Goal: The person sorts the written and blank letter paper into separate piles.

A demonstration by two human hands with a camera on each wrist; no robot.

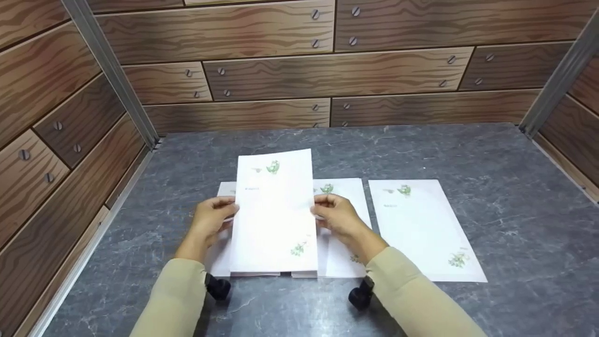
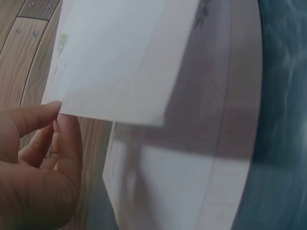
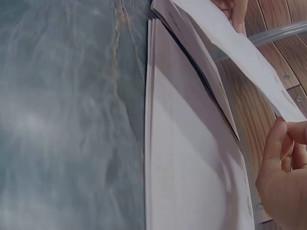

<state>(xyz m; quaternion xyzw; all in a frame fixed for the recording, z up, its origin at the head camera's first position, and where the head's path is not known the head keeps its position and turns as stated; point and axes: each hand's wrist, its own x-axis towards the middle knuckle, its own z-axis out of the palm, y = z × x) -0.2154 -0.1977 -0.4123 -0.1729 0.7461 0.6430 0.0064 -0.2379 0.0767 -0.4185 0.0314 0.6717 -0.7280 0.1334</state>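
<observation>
A white printed sheet of paper (image 1: 274, 215) with small green plant pictures is held up above the table between both hands. My left hand (image 1: 211, 221) pinches its left edge between thumb and fingers. On the opposite edge, my right hand (image 1: 342, 216) pinches it the same way. Beneath the raised sheet lie two groups of similar papers, the left papers (image 1: 218, 262) and the middle papers (image 1: 346, 234), both partly hidden by it. In the right wrist view the middle papers (image 3: 192, 158) show several stacked edges.
Another printed sheet (image 1: 426, 229) lies flat to the right of the middle papers. The dark grey marbled table (image 1: 505, 187) is bounded by wood-patterned walls (image 1: 337, 75) at the back and sides, with metal posts (image 1: 117, 75) at the corners.
</observation>
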